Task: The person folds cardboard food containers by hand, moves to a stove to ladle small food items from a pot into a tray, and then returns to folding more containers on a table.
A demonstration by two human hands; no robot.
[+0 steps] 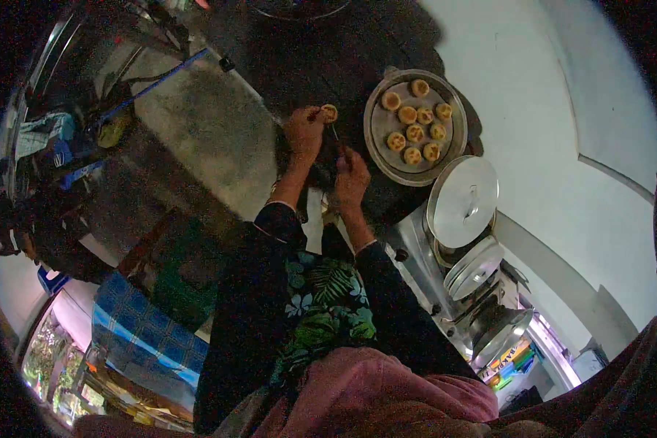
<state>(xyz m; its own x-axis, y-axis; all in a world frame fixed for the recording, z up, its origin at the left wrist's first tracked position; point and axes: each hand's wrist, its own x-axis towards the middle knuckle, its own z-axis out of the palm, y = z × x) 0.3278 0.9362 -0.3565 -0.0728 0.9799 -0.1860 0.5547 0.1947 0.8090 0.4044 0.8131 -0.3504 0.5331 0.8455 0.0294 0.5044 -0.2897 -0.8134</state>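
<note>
My left hand (305, 131) holds a small round browned pastry (329, 113) by its edge. My right hand (352, 178) grips the handle of a thin metal tool (335, 131), whose far end reaches to the underside of the pastry; its exact kind is too dark to tell. To the right of both hands, a large round metal pan (371, 139) holds several similar pastries (414, 133) with browned tops, lying flat and spaced out.
Below the round pan, a metal lid (462, 202) with a handle leans over a gas stove (416, 257). More lids (473, 271) lie farther along it. A white wall (536, 109) rises at the right. A blue checked cloth (142, 323) covers something at lower left.
</note>
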